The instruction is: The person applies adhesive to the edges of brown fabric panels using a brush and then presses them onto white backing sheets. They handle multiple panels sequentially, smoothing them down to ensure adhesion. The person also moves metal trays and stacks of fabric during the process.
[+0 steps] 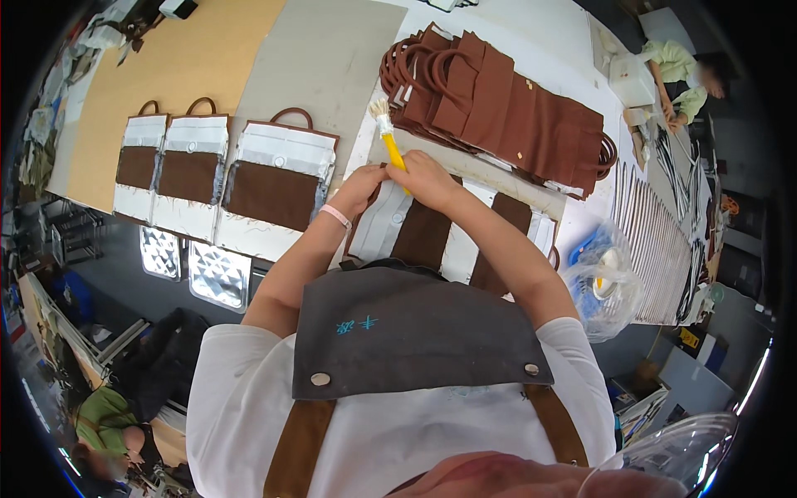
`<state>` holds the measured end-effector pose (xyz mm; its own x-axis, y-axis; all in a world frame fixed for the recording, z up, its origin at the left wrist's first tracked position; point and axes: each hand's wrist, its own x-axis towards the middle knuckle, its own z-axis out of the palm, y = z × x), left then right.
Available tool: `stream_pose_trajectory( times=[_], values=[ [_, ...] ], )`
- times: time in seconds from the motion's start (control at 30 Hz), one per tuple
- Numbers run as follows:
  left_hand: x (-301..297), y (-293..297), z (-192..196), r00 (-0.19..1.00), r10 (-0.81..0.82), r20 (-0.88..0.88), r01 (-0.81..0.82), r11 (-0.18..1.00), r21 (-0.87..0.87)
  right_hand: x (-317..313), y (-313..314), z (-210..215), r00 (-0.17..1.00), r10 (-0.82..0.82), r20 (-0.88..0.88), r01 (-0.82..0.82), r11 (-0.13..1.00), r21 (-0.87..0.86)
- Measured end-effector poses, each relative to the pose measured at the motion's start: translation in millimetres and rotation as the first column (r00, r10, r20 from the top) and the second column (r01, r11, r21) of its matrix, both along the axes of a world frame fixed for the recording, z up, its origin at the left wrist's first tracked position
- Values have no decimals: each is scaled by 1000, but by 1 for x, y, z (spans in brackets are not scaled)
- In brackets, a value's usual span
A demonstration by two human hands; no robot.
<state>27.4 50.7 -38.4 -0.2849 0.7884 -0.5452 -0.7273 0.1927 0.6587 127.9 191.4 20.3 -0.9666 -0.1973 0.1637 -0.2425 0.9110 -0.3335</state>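
Note:
My right hand (pixel 426 181) is closed round the yellow handle of a brush (pixel 393 151), its pale bristles pointing up and away. Close beside it, my left hand (pixel 359 189) pinches the brown left end of a bag panel (pixel 422 230); the fingertips are partly hidden. This panel lies flat against the near table edge, with brown fabric bands, whitish strips and a round snap on its left strip. My apron and forearms cover part of it.
Three similar bag panels with handles (pixel 281 178) lie to the left. A pile of brown bag pieces (pixel 506 95) sits at the far right. Near the right edge are a plastic-wrapped bowl (pixel 604 278) and rows of thin strips (pixel 652 241). Other people work at both sides.

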Motion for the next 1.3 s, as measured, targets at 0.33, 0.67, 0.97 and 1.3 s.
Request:
stream_pose_trajectory(
  times=[0.33, 0.67, 0.97, 1.3],
  values=[
    [2, -11, -19, 998, -11, -57, 8, 998, -59, 1, 10, 15, 972, -233, 30, 234, 953, -195],
    [5, -10, -19, 998, 10, -64, -10, 1000, -9, 0, -3, 5, 999, -27, 36, 29, 997, -66],
    [1, -8, 9, 1000, 19, -11, -19, 1000, -6, -1, -7, -5, 944, -316, 92, 329, 907, -263],
    [0, -7, 5, 999, 17, 29, -18, 999, 41, 10, -6, -9, 975, -224, 3, 218, 944, -247]
  ],
)
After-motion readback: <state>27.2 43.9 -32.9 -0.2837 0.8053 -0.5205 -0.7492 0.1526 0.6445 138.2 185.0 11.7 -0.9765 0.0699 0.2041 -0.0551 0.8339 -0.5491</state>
